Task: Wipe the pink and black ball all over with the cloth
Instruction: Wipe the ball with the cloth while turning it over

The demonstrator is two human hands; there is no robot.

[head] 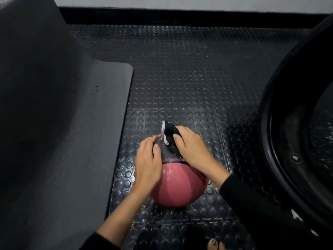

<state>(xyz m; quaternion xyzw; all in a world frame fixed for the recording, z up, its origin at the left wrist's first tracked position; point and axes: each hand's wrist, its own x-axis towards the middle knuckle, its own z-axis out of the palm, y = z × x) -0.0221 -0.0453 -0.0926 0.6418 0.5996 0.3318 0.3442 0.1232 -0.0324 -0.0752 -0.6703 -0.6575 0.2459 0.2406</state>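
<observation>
Left hand (148, 160) cups round pink-and-black ball (180, 186) steady; right hand (191, 147) grips black white-edged cloth (168, 131) against its dark top.

Person seen from own head-mounted view, dim light. Both hands bare: left hand (148, 165), right hand (192, 147). Right arm wears a long black fabric sleeve (252, 201), plain and matte, with its cuff ending at the wrist. The cloth looks smooth, detail lost in shadow. Left arm's matching black sleeve (97, 242) sits much higher, its edge near the elbow, forearm uncovered. At the bottom edge of frame: bare toes of one foot (215, 243), nails glossy, apparently polished, shade unclear.
</observation>
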